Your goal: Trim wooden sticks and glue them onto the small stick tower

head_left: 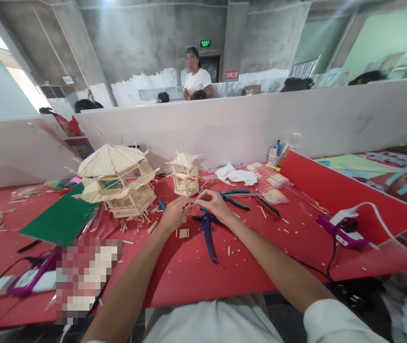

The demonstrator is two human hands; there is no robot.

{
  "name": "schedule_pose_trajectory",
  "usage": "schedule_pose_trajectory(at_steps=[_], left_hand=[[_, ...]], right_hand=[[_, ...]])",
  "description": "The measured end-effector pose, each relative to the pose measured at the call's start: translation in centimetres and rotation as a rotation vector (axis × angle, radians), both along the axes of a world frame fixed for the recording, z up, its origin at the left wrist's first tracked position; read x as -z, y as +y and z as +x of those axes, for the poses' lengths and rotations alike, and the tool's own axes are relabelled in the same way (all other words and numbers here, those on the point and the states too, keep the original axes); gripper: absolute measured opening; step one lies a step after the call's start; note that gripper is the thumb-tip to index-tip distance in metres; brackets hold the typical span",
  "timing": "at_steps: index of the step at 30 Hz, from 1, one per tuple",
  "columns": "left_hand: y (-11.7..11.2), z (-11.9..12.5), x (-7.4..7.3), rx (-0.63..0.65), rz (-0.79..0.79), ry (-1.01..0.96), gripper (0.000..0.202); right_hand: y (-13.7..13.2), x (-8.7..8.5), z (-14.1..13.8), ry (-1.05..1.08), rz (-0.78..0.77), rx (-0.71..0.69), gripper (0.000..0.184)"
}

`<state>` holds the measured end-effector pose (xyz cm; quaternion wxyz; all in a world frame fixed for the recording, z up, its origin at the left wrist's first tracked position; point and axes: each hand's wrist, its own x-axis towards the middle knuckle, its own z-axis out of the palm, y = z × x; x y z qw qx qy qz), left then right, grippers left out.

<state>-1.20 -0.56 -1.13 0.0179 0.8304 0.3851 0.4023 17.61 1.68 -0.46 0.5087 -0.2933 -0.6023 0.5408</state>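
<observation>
My left hand [173, 214] and my right hand [213, 202] meet over the red table [174, 271], fingertips pinched together on a thin wooden stick [192, 204]. Both hands are closed. Just beyond them stands a small stick pavilion [185, 176]. A larger stick pavilion [117, 178] stands to the left on a green mat [58, 221]. Blue-handled cutters [208, 233] lie under my right wrist. A short bundle of cut sticks [183, 233] lies below my left hand.
Green-handled pliers [235, 197], a white cloth [235, 176], bagged sticks [272, 183] and a pen cup [276, 155] lie behind. Purple glue guns sit at right [342, 231] and left [32, 278]. A red divider [335, 190] and white partition [260, 121] bound the table. A person stands beyond.
</observation>
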Motion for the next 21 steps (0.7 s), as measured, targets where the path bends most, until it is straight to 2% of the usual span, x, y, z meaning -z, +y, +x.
schedule_pose_trajectory(at_steps=[21], left_hand=[[-0.31, 0.23, -0.21, -0.031, -0.008, -0.046, 0.015]], right_hand=[[0.01, -0.03, -0.11, 0.009, 0.032, 0.037, 0.026]])
